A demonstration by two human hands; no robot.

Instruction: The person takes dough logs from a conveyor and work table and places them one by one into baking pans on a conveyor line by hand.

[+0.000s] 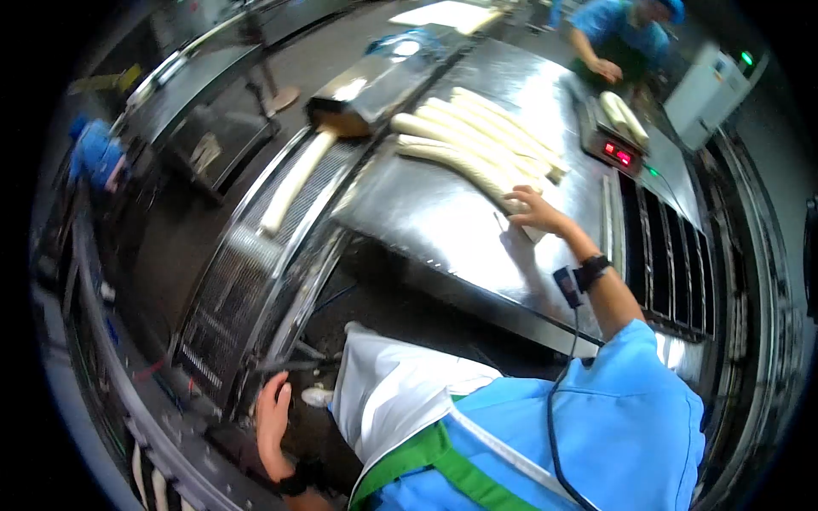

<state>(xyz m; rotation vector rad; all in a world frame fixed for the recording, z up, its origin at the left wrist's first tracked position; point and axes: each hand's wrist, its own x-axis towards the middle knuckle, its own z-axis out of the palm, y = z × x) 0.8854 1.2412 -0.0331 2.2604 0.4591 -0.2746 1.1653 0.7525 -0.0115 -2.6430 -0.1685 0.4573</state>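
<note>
Several long pale dough rolls [477,129] lie side by side on a steel table. My right hand [537,213], with fingers stretched and apart, is at the near end of the closest dough roll [460,162]. The fingertips seem to touch this roll; the hand hides part of its end. My left hand [273,417] hangs low at my side, near the lower end of the mesh conveyor [226,319]. It holds nothing, and its thumb stands apart from the fingers. Another dough roll [296,180] lies along the conveyor, just outside a metal housing [362,92].
The steel table [426,234] has its near edge in front of me. A scale [618,152] with a red display carries dough pieces at the right, near a co-worker in blue [618,38]. Black slotted trays [669,255] stand nearer me. Another person [98,153] is at far left.
</note>
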